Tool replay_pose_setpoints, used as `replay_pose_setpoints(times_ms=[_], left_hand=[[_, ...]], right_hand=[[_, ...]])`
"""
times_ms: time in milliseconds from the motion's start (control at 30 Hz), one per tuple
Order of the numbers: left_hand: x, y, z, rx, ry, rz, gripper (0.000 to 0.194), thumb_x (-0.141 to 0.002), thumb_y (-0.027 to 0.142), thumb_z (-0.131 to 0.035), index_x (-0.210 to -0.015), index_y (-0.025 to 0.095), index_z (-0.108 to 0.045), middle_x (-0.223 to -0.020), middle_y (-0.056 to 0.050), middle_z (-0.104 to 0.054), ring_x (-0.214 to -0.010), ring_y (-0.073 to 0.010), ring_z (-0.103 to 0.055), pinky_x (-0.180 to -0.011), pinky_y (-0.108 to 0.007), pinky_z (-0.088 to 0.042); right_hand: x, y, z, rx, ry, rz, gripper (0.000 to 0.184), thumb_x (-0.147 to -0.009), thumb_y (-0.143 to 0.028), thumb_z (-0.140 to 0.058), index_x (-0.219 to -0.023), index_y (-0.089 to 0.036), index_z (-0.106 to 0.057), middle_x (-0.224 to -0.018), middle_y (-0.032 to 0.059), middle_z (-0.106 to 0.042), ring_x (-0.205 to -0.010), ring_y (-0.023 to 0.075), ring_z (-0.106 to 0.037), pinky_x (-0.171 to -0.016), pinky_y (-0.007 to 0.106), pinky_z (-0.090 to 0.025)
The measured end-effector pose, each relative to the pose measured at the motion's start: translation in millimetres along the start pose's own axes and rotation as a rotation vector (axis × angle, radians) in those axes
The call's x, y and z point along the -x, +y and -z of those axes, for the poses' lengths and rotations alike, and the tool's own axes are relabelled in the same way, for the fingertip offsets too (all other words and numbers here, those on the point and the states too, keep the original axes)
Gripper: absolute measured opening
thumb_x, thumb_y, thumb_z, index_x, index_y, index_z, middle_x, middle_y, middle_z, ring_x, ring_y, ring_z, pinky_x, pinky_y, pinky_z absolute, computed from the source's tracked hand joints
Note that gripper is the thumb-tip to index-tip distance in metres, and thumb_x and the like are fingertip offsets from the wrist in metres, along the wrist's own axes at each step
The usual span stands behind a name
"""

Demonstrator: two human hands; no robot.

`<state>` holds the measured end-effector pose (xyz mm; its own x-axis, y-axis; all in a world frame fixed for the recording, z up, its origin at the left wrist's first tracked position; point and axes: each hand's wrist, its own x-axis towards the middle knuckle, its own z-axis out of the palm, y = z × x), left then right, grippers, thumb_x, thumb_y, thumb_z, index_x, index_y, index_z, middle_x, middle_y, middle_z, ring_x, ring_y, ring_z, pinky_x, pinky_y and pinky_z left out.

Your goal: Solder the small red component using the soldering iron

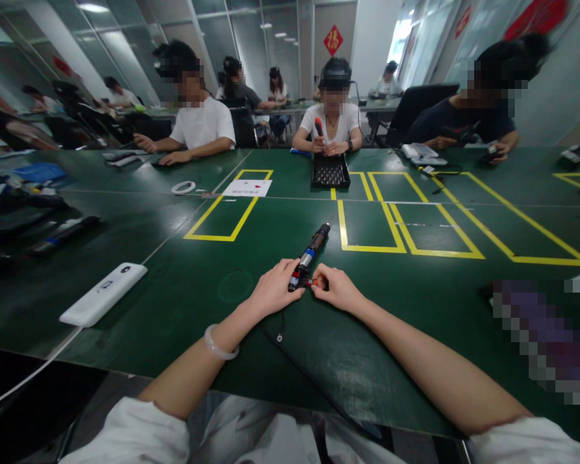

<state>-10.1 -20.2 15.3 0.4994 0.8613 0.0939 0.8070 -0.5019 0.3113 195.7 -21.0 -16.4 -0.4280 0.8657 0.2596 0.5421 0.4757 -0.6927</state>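
An electric screwdriver lies on the green table in front of me, its bit pointing away and slightly right. Part of its casing is off, so a silver and blue motor shows inside. My left hand is closed around its rear end. Close by on the right, my right hand pinches a small red and orange piece at the screwdriver's rear; whether that piece is joined to it I cannot tell. A black cord with a small ring terminal runs from beneath my hands toward the table's near edge.
A white power strip lies at left. Yellow tape rectangles mark the table. Farther off are a white tape roll, a paper sheet and a black tray before a co-worker. Several people sit across the table.
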Motion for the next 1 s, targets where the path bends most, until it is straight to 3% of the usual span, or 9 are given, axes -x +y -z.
replay_pose_setpoints(times_ms=[500, 1000], left_hand=[[0.1, -2.1, -1.7, 0.007, 0.012, -0.017, 0.067, -0.082, 0.043, -0.057, -0.142, 0.024, -0.033, -0.133, -0.010, -0.047, -0.118, -0.0270, -0.052, -0.094, -0.038, -0.048], [0.4, 5.5, -2.4, -0.071, 0.020, -0.029, 0.065, -0.082, 0.036, -0.055, -0.141, 0.022, -0.033, -0.131, -0.011, -0.047, -0.116, -0.0264, -0.052, -0.092, -0.037, -0.048]], right_hand=[[-1.3, -1.0, -2.1, 0.137, 0.011, -0.024, 0.015, -0.073, -0.014, -0.062, -0.075, -0.020, -0.048, -0.057, -0.0065, -0.051, -0.054, 0.0108, -0.047, -0.059, 0.023, -0.032], [-2.9, -0.2, -5.1, 0.135, 0.015, -0.015, 0.017, -0.075, -0.016, -0.064, -0.077, -0.020, -0.047, -0.058, -0.0070, -0.052, -0.055, 0.0109, -0.048, -0.061, 0.023, -0.032]])
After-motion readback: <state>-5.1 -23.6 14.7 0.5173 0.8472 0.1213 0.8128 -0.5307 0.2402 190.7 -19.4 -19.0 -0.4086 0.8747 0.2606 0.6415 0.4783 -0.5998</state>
